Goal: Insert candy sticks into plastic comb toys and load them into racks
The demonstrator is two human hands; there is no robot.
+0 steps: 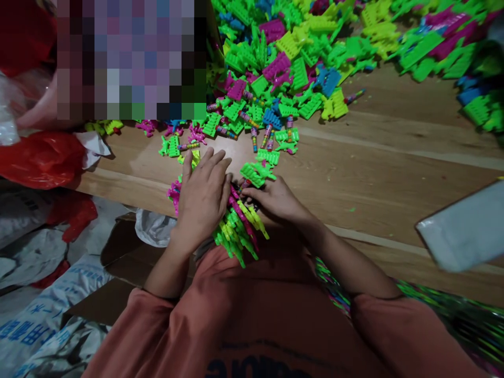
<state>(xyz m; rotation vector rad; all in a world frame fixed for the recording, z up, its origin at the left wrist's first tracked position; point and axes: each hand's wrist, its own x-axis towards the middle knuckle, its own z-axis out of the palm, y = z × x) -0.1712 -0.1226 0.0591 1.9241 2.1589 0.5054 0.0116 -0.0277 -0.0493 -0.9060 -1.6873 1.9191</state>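
My left hand (205, 189) lies back up over a row of stacked green, yellow and pink plastic toys (240, 226) at the table's front edge, its fingers extended. Just right of it, my right hand (275, 197) has thumb and fingers pinched at a small multicoloured candy tube (244, 185). A green toy piece (254, 174) sits by the right fingertips. Pink pieces (173, 193) show left of my left wrist. Beyond the hands lie loose candy tubes (249, 119) among green, blue and pink toy pieces.
A large heap of coloured toys (299, 47) covers the far side of the wooden table (386, 189). A red plastic bag (43, 157) lies left, a pale flat packet (464, 226) right. Sacks (51, 294) and an open carton (129, 257) stand below left. A blurred-out area covers the upper left.
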